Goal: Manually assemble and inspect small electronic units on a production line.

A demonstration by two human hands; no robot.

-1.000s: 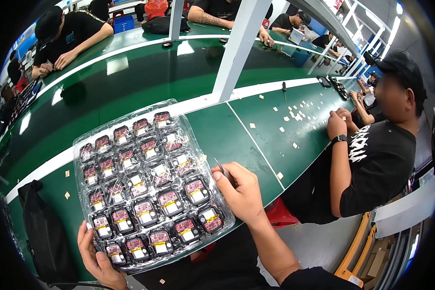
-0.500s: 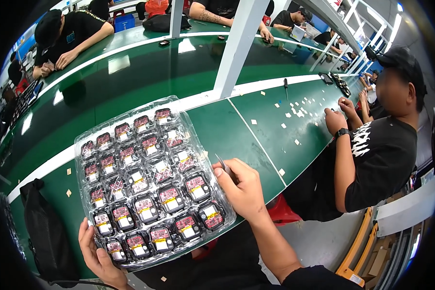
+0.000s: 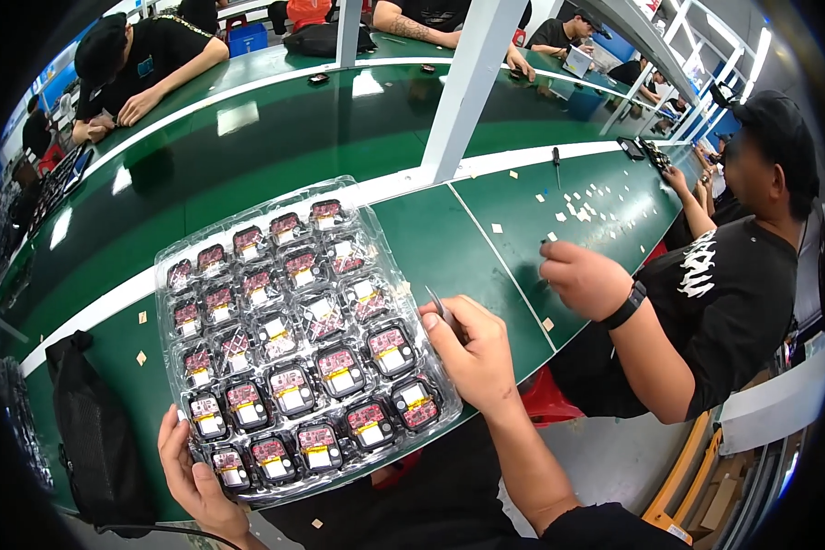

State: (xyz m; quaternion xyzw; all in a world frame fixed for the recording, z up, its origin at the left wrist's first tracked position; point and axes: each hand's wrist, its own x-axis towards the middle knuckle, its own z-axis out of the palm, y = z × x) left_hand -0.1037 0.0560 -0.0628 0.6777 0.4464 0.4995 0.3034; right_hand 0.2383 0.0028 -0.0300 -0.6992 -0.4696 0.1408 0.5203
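A clear plastic blister tray (image 3: 381, 246) lies tilted across the bench's near edge. In its pockets sit several small black square casings (image 3: 340, 370) with red circuit boards, white blocks and yellow strips. My left hand (image 3: 197, 481) is closed on the tray's near left corner, thumb on the rim and fingers along the side. At the tray's right side my right hand (image 3: 472, 353) pinches a pair of grey metal tweezers (image 3: 438, 302), tips pointing up and away. Its curled fingers hide the rest of the tweezers.
A co-worker's hand (image 3: 585, 278) hangs over the green bench (image 3: 422, 220) to my right. Small pale scraps (image 3: 573, 209) and a screwdriver (image 3: 556, 165) lie beyond. A white post (image 3: 472, 82) rises behind the tray. A black bag (image 3: 101, 431) lies at left.
The co-worker's near hand has come toward me over the bench, while the other reaches to a black tray farther off. The view has shifted slightly; my hands keep their holds.
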